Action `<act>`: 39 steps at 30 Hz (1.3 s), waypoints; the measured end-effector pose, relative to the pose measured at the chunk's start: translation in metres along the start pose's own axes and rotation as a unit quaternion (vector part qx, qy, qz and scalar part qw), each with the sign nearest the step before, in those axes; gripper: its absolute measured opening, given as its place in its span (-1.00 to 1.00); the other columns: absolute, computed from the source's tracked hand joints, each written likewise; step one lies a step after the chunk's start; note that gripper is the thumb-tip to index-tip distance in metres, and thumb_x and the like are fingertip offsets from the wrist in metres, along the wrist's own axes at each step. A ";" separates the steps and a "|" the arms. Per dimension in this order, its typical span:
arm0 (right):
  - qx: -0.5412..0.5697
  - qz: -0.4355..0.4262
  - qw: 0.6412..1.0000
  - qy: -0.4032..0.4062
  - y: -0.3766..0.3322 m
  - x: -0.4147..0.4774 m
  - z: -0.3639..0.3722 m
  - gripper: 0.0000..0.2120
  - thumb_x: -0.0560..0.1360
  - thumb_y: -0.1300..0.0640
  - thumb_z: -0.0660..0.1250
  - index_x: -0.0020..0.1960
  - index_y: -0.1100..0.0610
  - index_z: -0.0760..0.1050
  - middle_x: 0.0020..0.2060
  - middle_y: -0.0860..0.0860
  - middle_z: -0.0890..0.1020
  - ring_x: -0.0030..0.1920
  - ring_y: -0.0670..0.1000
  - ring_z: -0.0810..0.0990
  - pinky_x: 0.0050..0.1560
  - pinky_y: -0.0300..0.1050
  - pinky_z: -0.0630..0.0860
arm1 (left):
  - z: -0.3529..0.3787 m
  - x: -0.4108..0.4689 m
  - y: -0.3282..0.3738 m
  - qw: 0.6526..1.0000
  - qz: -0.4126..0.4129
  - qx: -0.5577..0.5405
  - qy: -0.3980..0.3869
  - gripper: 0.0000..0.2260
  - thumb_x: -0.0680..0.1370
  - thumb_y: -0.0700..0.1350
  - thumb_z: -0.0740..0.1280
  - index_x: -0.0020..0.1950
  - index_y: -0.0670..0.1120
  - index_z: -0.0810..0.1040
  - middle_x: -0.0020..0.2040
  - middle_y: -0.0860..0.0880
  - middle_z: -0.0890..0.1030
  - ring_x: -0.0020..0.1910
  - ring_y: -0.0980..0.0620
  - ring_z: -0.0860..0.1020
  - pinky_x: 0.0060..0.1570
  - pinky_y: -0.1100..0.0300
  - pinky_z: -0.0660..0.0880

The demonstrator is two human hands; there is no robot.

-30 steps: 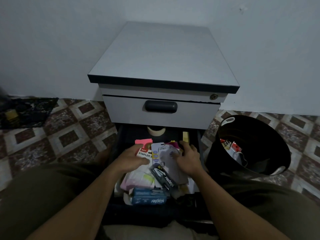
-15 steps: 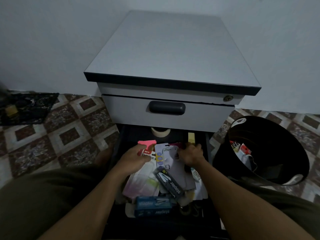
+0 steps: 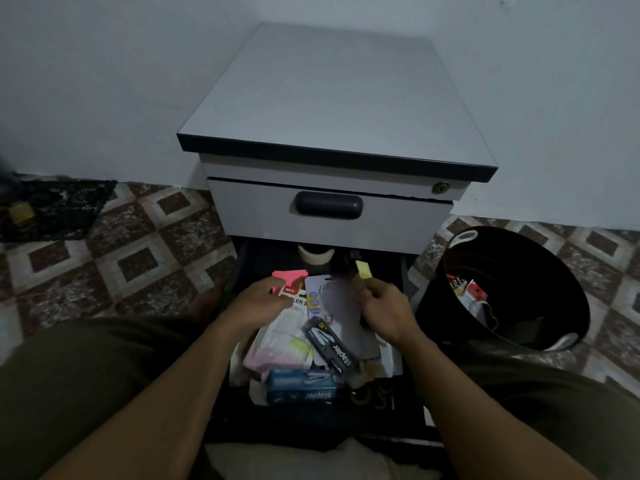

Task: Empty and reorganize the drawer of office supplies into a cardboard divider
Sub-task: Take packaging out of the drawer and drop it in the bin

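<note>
The open drawer (image 3: 242, 271) juts from the cabinet (image 3: 332, 109) at its foot, piled with a blue stapler box (image 3: 304, 389) and papers. Before the cabinet, the left hand (image 3: 258, 303) pinches a pink pack (image 3: 291, 277) in its grip. The right hand (image 3: 386, 315) curls, and I cannot tell what its grip holds.

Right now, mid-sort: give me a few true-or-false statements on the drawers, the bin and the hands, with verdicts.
1. The upper drawer is closed. True.
2. The black bin is empty. False: red-and-white packaging lies in it.
3. A tape roll sits at the back of the open drawer. True.
4. The blue stapler box lies beside the tape. False: it lies at the front, nearest the person.
5. The left hand rests on the pink-topped pack. True.
</note>
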State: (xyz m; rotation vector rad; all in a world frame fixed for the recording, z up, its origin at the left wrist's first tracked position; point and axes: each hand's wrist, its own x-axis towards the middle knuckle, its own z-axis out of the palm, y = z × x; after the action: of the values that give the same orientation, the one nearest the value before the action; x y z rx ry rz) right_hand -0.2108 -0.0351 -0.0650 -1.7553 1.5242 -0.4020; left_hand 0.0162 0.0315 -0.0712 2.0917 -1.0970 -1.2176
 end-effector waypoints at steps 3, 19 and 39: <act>0.015 -0.007 1.000 -0.021 -0.002 -0.029 0.013 -0.82 0.58 0.08 0.26 0.02 0.03 0.64 -0.06 0.03 0.69 -0.03 0.06 0.61 -0.08 -0.11 0.47 | 0.002 -0.002 -0.003 1.000 -0.013 0.009 -0.021 -0.65 0.55 -0.14 0.38 0.34 -0.07 0.53 0.09 0.02 0.61 0.05 0.02 0.59 0.12 0.08 0.52; -0.061 0.140 0.988 -0.012 0.013 -0.043 0.034 -0.50 0.49 -0.13 0.21 0.35 0.09 0.31 0.32 0.24 0.42 0.33 0.31 0.35 0.32 0.13 0.30 | 0.005 -0.011 -0.011 0.997 -0.035 0.039 -0.051 -0.45 0.57 -0.09 0.39 0.53 -0.02 0.32 0.49 -0.07 0.37 0.23 0.05 0.43 0.16 0.23 0.39; -0.039 0.192 0.978 -0.065 0.011 -0.031 0.038 -0.34 0.29 -0.22 0.44 0.32 -0.02 0.41 0.33 0.18 0.36 0.31 0.24 0.38 0.32 0.02 0.37 | 0.000 -0.017 -0.020 0.998 -0.048 -0.014 -0.037 -0.51 0.51 -0.19 0.44 0.43 -0.02 0.45 0.34 -0.08 0.50 0.16 -0.02 0.55 0.13 0.12 0.54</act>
State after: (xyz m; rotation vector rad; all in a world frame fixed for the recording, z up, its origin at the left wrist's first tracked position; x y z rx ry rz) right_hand -0.2008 0.0072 -0.0905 -1.4651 1.7532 -0.0334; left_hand 0.0195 0.0566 -0.0775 2.1158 -1.0158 -1.3581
